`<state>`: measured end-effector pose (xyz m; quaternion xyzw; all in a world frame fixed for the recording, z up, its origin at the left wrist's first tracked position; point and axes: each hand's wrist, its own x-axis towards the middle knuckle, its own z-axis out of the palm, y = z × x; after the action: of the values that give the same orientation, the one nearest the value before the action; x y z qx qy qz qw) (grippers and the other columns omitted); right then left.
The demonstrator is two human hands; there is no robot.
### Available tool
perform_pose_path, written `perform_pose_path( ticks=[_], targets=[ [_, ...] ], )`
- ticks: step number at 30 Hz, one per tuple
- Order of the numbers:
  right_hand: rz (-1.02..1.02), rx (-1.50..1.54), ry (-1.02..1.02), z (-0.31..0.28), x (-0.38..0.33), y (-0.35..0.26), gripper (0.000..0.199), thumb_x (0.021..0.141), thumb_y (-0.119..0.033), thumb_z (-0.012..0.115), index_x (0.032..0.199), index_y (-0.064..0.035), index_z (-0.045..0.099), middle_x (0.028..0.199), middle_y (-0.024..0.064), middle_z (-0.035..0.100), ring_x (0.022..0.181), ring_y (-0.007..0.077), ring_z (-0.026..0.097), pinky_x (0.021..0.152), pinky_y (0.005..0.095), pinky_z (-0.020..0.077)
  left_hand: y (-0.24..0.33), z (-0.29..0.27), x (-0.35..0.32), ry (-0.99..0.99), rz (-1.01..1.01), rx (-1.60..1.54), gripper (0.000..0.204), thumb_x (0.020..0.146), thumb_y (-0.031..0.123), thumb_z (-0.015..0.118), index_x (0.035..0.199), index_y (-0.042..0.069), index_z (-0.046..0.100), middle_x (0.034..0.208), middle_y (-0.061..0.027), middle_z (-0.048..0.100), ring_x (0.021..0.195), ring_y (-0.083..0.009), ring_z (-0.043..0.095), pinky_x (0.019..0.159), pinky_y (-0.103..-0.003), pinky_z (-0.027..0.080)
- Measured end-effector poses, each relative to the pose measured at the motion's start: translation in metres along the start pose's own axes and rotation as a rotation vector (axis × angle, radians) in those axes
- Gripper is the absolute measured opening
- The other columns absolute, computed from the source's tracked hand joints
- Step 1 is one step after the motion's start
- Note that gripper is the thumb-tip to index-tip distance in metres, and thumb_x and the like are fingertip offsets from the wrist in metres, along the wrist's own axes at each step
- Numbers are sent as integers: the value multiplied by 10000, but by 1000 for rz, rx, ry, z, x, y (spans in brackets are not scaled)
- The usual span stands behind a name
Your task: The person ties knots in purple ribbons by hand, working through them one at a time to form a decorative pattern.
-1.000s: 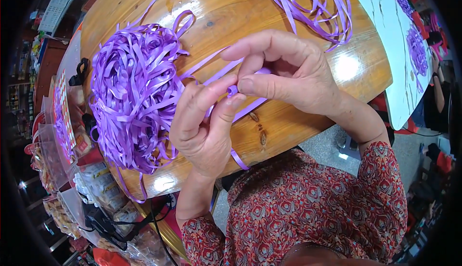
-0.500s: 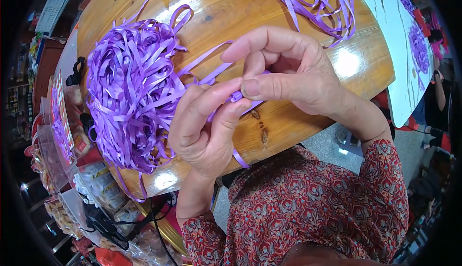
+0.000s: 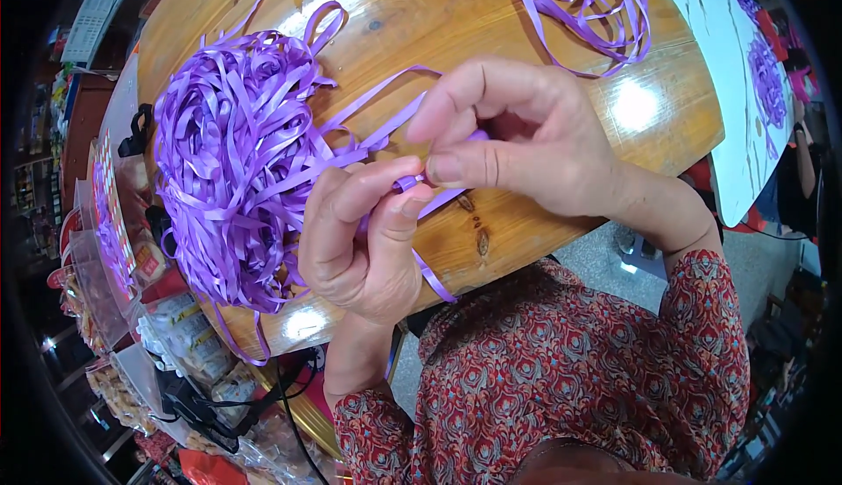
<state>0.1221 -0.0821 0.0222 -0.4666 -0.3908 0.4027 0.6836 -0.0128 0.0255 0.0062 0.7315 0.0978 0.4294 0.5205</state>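
Between the fingertips of both hands is a folded piece of purple ribbon (image 3: 407,183), above the near part of the wooden table. My left hand (image 3: 364,244) pinches the fold between thumb and forefinger. Touching it from the right, my right hand (image 3: 526,139) has thumb and forefinger pressed on the ribbon, its other fingers curled. Lengths of ribbon run from the fingers toward a big tangled heap of purple ribbon (image 3: 237,169) on the left. One ribbon tail (image 3: 433,280) hangs below the hands by the table's near edge.
A looser bundle of purple ribbon (image 3: 605,11) lies at the far right of the wooden table (image 3: 403,20). Beyond it stands a white marbled table (image 3: 741,169) with more purple ribbon. Bagged goods (image 3: 184,336) and a black cable crowd the lower left.
Both hands have shifted slightly left and down, and the fingertips have drawn a little apart. More of the folded ribbon shows between them.
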Motion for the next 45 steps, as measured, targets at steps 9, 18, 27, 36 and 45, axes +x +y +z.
perform_pose_path(
  ticks=[9,18,27,36,45],
  targets=[
    [-693,-792,-46,-11,11,0,254,743,-27,708,993,-22,663,808,65,625,719,177,586,592,275,427,-10,-5,-4,10,-378,-540,185,858,98,642,996,-26,646,909,-62,626,707,-91,540,603,-198,377],
    [-467,-653,37,-16,10,-4,181,781,10,675,959,-3,649,860,72,636,744,147,592,646,249,456,-3,-1,3,-14,-421,-607,338,880,36,577,1203,-45,523,1011,-103,634,874,-156,606,821,-286,479],
    [-17,-133,14,-11,10,0,213,830,31,632,1043,25,618,994,79,639,923,118,608,800,230,492,-8,-5,4,-36,-404,-764,357,843,-9,610,1188,-45,525,953,-101,636,857,-167,619,799,-313,526],
    [-99,-176,0,-8,7,3,190,808,60,638,994,23,636,986,104,641,938,147,612,805,239,494,-4,-4,0,27,-395,-315,180,810,-29,651,987,0,640,895,-28,592,820,-101,533,752,-217,426],
    [-168,-204,-13,-9,10,5,199,778,68,657,970,15,647,968,112,642,889,151,613,757,242,487,-7,-5,3,3,-283,-157,138,805,-6,665,940,14,646,811,20,470,767,-85,423,697,-198,334]
  ],
)
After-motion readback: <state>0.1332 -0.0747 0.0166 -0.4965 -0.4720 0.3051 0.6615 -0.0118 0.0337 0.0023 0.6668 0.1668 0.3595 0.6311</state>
